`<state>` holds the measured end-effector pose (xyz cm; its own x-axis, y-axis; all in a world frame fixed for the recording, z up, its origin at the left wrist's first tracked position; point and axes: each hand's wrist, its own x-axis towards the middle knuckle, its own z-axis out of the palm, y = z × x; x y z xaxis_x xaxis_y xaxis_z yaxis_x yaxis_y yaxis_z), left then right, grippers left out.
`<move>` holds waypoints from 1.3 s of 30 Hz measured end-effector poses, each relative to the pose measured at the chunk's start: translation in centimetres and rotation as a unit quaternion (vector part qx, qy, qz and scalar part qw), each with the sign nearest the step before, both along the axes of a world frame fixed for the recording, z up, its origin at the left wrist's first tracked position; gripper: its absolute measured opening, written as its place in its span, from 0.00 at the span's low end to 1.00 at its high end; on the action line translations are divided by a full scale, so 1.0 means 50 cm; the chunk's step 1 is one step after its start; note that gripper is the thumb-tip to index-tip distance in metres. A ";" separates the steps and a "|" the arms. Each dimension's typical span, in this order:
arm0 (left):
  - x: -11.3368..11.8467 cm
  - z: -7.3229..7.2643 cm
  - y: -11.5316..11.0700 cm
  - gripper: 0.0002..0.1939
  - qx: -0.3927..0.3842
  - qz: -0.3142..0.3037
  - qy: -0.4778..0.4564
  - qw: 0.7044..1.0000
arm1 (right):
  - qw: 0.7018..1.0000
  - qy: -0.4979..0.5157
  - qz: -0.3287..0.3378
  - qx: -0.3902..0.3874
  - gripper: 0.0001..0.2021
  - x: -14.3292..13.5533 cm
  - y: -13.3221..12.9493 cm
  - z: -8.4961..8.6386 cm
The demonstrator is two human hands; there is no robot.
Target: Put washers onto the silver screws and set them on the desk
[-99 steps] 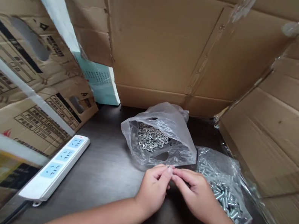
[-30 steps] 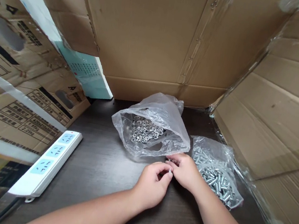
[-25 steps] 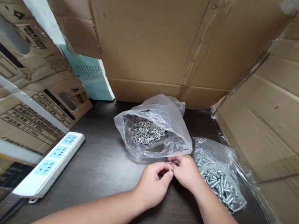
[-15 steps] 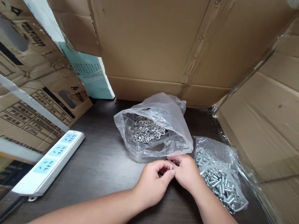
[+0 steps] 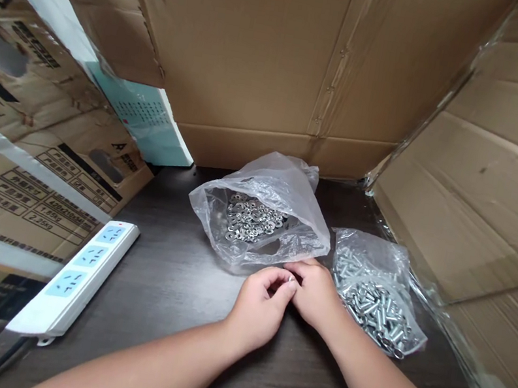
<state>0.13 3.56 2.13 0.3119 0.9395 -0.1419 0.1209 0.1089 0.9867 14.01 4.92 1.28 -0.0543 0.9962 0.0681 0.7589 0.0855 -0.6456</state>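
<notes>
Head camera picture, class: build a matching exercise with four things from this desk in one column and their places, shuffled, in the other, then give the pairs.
Things:
1. bag of washers
2. bag of bolts
3. power strip
4. left hand

Places:
A. on the desk's left side, beside printed cartons
B. fingertips meeting the right hand
C. far right, by the cardboard wall
D. middle, just beyond both hands

Pairs: 1-D, 2-C, 3-A, 4-B

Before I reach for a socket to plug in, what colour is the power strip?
White, with light blue socket faces, on the power strip; the head view shows it.
</notes>
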 end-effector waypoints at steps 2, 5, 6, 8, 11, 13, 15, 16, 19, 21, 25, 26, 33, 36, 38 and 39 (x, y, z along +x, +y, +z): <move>0.001 -0.004 -0.001 0.13 0.002 0.001 -0.005 1.000 | 1.000 0.001 0.003 0.003 0.16 0.000 -0.001 -0.001; 0.001 -0.008 -0.001 0.14 0.008 0.000 -0.011 1.000 | 1.000 -0.009 0.010 0.017 0.14 -0.001 -0.001 -0.004; 0.001 -0.009 0.000 0.14 0.011 0.001 -0.012 1.000 | 0.999 -0.013 0.014 0.025 0.14 -0.002 -0.001 -0.005; 0.000 -0.011 0.001 0.15 0.016 0.002 -0.012 1.000 | 0.999 -0.016 0.024 0.043 0.12 -0.003 0.000 -0.009; 0.000 -0.014 0.004 0.15 0.022 0.001 -0.009 1.000 | 0.998 -0.014 0.031 0.052 0.10 -0.003 0.000 -0.013; 0.000 -0.016 0.004 0.15 0.026 0.000 -0.007 1.000 | 0.998 -0.012 0.028 0.047 0.09 -0.003 0.000 -0.014; 0.000 -0.015 0.004 0.15 0.027 -0.001 -0.007 1.000 | 0.999 -0.010 0.027 0.040 0.09 -0.002 -0.002 -0.013; 0.000 -0.014 0.004 0.15 0.028 -0.001 -0.007 1.000 | 0.999 -0.010 0.027 0.037 0.09 -0.002 -0.003 -0.013; -0.001 -0.011 0.003 0.14 0.032 0.001 -0.005 0.999 | 0.999 -0.013 0.030 0.028 0.10 -0.001 -0.004 -0.010; -0.001 -0.011 0.003 0.14 0.037 0.004 -0.008 0.999 | 0.999 -0.012 0.031 0.024 0.11 -0.001 -0.005 -0.008; -0.001 -0.014 0.005 0.13 0.043 0.014 -0.015 0.999 | 0.999 -0.007 0.031 0.019 0.09 -0.003 -0.008 -0.003; -0.001 -0.016 0.005 0.14 0.044 0.017 -0.018 0.999 | 0.999 -0.006 0.029 0.018 0.08 -0.003 -0.009 -0.002; 0.000 -0.020 0.005 0.14 0.042 0.019 -0.034 0.998 | 0.998 -0.046 0.031 0.017 0.08 -0.006 -0.011 -0.003; 0.000 -0.015 0.004 0.15 0.036 0.013 -0.029 0.999 | 0.996 -0.071 0.042 0.032 0.08 -0.003 -0.013 0.002; 0.001 -0.013 0.003 0.15 0.031 0.018 -0.027 0.999 | 0.993 -0.094 0.053 0.055 0.09 0.010 -0.024 0.016; 0.001 -0.012 0.002 0.15 0.029 0.023 -0.025 0.999 | 0.990 -0.107 0.059 0.076 0.10 0.021 -0.034 0.027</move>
<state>0.19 3.67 1.51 0.2743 0.9589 -0.0720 0.0669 0.0556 0.9962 15.05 3.21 2.62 -0.1982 0.9613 0.1912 0.8561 0.2648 -0.4439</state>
